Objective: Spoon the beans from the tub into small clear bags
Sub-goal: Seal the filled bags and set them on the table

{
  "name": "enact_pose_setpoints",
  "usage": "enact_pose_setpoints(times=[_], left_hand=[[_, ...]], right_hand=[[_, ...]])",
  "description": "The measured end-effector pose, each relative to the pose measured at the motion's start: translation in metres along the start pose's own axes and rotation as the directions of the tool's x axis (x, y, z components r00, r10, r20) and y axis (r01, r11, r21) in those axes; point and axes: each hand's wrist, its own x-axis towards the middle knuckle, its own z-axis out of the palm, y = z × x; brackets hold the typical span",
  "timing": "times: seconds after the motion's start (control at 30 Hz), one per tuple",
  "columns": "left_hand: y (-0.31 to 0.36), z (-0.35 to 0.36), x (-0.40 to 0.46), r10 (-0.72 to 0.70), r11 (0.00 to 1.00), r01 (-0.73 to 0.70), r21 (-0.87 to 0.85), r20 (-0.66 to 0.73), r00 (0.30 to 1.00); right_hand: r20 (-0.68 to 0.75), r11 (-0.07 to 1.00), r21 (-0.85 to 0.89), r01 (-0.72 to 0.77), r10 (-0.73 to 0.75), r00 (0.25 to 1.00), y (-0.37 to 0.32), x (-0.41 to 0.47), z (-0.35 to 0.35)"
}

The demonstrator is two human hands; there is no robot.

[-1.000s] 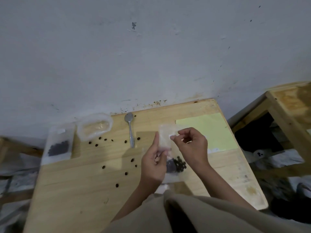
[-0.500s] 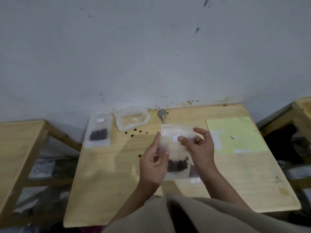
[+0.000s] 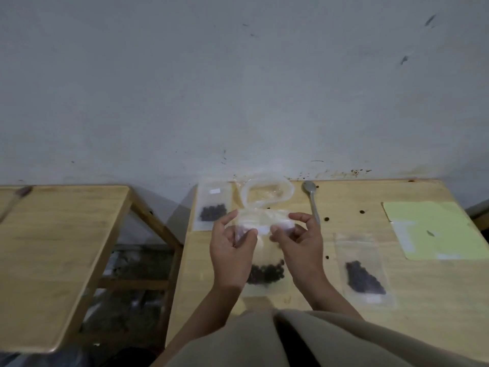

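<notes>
Both hands are holding a small clear bag upright above the near middle of the wooden table. Its long axis is running near to far, mouth toward the far wall, and dark beans are sitting in its near, lower end. The left hand is pinching the bag's top left corner between thumb and curled fingers; the right hand is pinching the top right edge the same way.

A white label patch is showing near the bag's mouth, but no writing on it is readable.

The clear tub is sitting at the far edge just beyond the bag. The spoon is lying to its right, bowl toward the wall, handle pointing nearward. A filled bag is lying left of the tub, with a blank-looking white patch at its far end. Another filled bag is lying flat to the right of the hands. Loose beans are scattered around the spoon. A pale green sheet is lying at the right.
</notes>
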Motion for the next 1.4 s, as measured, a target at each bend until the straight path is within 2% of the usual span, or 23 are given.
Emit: enact_pose_setpoints(times=[0.07,0.17,0.27,0.43,0.5,0.63,0.7,0.83,0.9,0.97,1.07,1.2,1.3,1.4], left_hand=[[0.001,-0.017,0.016,-0.016,1.000,0.016,-0.011,-0.034,0.999],[0.004,-0.043,0.047,-0.060,0.995,0.053,-0.079,-0.084,0.995],[-0.007,-0.064,0.084,-0.080,0.997,0.080,0.001,-0.047,0.996],[-0.033,-0.072,0.124,-0.211,0.921,0.192,0.339,0.020,0.977],[-0.043,-0.073,0.128,-0.197,0.876,0.174,0.450,0.004,0.980],[-0.060,-0.080,0.138,-0.138,0.824,0.138,0.550,-0.043,0.990],[-0.068,-0.085,0.151,-0.086,0.769,0.092,0.633,-0.040,0.996],[-0.096,-0.096,0.170,0.000,0.585,-0.032,0.810,0.039,0.999],[-0.102,-0.100,0.174,0.030,0.551,-0.041,0.834,0.030,0.999],[-0.097,-0.100,0.175,0.067,0.553,-0.042,0.832,0.006,0.998],[-0.092,-0.099,0.169,0.140,0.548,-0.109,0.829,0.038,0.989],[-0.073,-0.081,0.145,0.174,0.646,-0.173,0.744,0.077,0.982],[-0.066,-0.054,0.115,0.174,0.673,-0.226,0.704,0.147,0.974],[-0.069,-0.025,0.080,0.121,0.701,-0.283,0.655,0.282,0.952]], right_hand=[[0.050,1.000,0.000,-0.020,0.020,0.999,0.008,-0.002,0.017],[0.195,0.988,-0.150,-0.024,0.054,0.979,0.027,-0.002,0.033],[0.305,0.964,-0.262,-0.037,0.120,0.945,0.045,0.006,0.044],[0.195,0.919,-0.389,-0.059,0.144,0.970,0.061,0.045,0.078],[0.139,0.896,-0.438,-0.072,0.147,0.979,0.066,0.065,0.095],[0.081,0.863,-0.498,-0.085,0.144,0.986,0.079,0.096,0.126],[0.096,0.825,-0.562,-0.060,0.137,0.986,0.085,0.104,0.137],[0.186,0.726,-0.686,0.043,0.118,0.975,0.095,0.113,0.148],[0.225,0.666,-0.741,0.083,0.130,0.966,0.097,0.115,0.146],[0.229,0.647,-0.757,0.093,0.129,0.965,0.097,0.116,0.142],[0.221,0.672,-0.730,0.123,0.061,0.973,0.089,0.111,0.126],[0.187,0.711,-0.688,0.145,-0.019,0.982,0.082,0.093,0.088],[0.078,0.740,-0.666,0.094,-0.056,0.995,0.082,0.072,0.046],[-0.072,0.770,-0.638,0.017,-0.082,0.994,0.083,0.049,-0.005]])
